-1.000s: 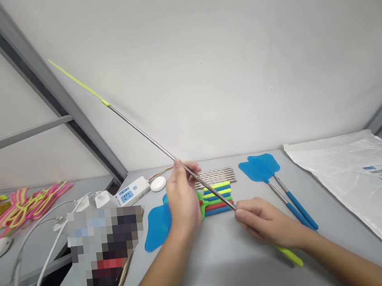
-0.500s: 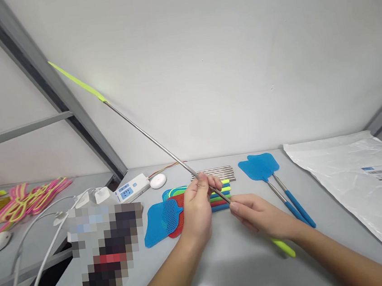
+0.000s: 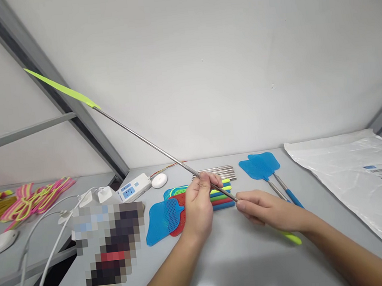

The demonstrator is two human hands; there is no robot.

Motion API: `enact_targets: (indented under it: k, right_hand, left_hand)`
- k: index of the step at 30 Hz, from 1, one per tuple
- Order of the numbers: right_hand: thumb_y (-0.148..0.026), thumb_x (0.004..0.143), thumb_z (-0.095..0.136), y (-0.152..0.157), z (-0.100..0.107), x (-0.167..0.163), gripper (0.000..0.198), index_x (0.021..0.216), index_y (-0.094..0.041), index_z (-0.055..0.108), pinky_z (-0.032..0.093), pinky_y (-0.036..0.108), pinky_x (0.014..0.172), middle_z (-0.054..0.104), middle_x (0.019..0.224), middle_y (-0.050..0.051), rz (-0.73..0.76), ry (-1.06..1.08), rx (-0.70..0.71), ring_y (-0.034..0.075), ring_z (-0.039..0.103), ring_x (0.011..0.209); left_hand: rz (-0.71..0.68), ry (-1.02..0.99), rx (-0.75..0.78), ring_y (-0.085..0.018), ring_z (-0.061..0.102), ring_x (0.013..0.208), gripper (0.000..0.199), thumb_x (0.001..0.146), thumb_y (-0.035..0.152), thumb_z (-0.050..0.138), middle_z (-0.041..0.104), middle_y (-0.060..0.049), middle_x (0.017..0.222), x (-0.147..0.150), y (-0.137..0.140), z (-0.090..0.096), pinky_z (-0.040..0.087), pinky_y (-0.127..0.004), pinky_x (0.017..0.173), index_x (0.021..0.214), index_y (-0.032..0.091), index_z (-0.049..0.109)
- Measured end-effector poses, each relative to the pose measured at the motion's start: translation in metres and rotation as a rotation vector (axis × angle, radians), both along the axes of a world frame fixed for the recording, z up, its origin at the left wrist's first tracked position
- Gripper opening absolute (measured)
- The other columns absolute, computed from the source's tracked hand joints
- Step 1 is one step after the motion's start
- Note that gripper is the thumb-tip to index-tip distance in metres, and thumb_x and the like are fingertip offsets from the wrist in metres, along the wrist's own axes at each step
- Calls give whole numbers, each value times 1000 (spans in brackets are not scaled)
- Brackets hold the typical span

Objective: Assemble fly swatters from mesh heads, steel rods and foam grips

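A yellow-green fly swatter (image 3: 143, 140) slants across the view, its flat head seen edge-on at the upper left and its metal rod drawn out long. Around the rod's middle part, my left hand (image 3: 202, 201) is closed. My right hand (image 3: 266, 210) grips lower down, where rod meets handle; the handle's yellow-green end pokes out below it. Behind my left hand lie swatter heads, a blue one (image 3: 160, 221) over a red one (image 3: 180, 221), and several coloured handles (image 3: 225, 204). A bundle of metal rods (image 3: 224, 172) rests behind these.
Two blue fly swatters (image 3: 258, 165) lie at the right, beside a large white plastic bag (image 3: 348, 176). At the left are a power strip (image 3: 136, 187), a round white disc (image 3: 159, 180), white cables (image 3: 48, 249), a blurred-out object (image 3: 113, 246) and pink-yellow cords (image 3: 36, 200).
The swatter's head has swung left and slightly down, so the rod lies flatter. My right hand has shifted a little right, and more of the rod shows between my hands.
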State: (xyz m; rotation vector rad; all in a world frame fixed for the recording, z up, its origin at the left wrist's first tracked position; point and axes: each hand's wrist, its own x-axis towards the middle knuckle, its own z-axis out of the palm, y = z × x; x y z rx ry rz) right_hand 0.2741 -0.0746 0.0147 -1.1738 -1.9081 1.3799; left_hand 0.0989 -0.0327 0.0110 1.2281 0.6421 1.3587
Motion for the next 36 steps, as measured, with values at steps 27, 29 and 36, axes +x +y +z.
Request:
enact_targets:
  k: [27, 29, 36]
  right_hand:
    - [-37, 97, 38, -67, -36, 85, 22, 93, -23, 55, 36, 34, 70, 62, 88, 5, -565, -637, 450, 22, 55, 79]
    - [-36, 95, 41, -67, -53, 89, 20, 94, -22, 56, 37, 35, 70, 62, 86, 6, -693, -630, 507, 22, 55, 76]
    - [-41, 92, 50, -71, -83, 95, 20, 87, -22, 57, 40, 33, 67, 58, 81, 4, -906, -409, 612, 20, 52, 73]
  left_hand:
    - [49, -93, -48, -13, 53, 74, 29, 86, 43, 58, 59, -5, 86, 1, 13, 1, 47, -25, 68, 78, 15, 66]
    - [76, -116, -55, -13, 54, 75, 29, 86, 43, 58, 60, -5, 89, -1, 15, -1, 47, -25, 69, 81, 15, 66]
    - [54, -45, -64, -13, 56, 76, 33, 86, 47, 56, 62, -5, 89, -2, 17, -7, 48, -26, 73, 84, 16, 66]
